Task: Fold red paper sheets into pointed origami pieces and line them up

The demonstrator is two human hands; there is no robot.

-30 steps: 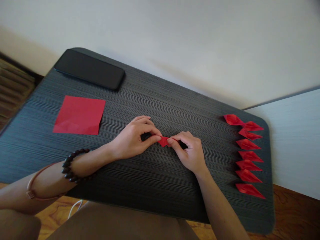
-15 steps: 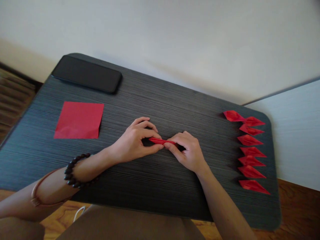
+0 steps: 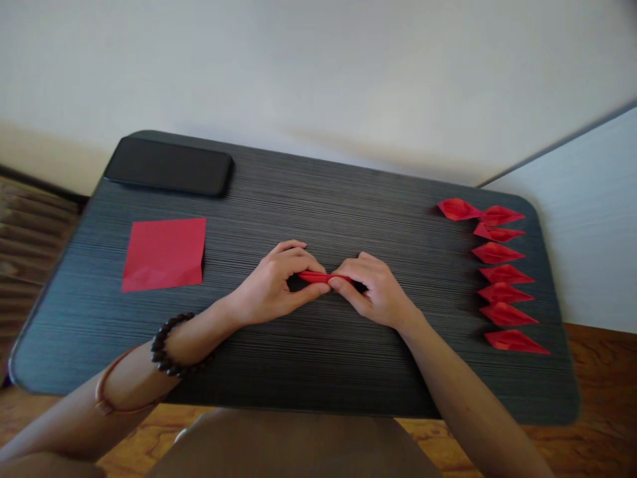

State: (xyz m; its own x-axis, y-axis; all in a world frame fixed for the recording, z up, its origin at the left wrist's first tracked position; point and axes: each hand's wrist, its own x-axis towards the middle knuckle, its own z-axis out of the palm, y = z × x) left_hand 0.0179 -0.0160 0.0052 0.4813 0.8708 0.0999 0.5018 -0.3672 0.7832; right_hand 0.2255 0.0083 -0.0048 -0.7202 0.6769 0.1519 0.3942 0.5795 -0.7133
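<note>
Between my two hands, over the middle of the dark table, is a narrow piece of folded red paper (image 3: 312, 276). My left hand (image 3: 276, 282) pinches its left part between thumb and fingers. On the right part, my right hand (image 3: 373, 285) has its thumb and fingers closed, with the thumbs almost meeting at the middle. The fingers cover much of the paper's right end. To the left lies a flat square sheet of red paper (image 3: 164, 254).
Several folded red paper boats (image 3: 497, 252) stand in a column along the right side of the table (image 3: 308, 372). A black smartphone (image 3: 172, 166) lies at the back left corner. Behind the table rises a pale wall (image 3: 318, 73).
The camera view has turned slightly, so the table looks more level. Both hands still pinch the folded paper, and the right fingers have shifted a little along it.
</note>
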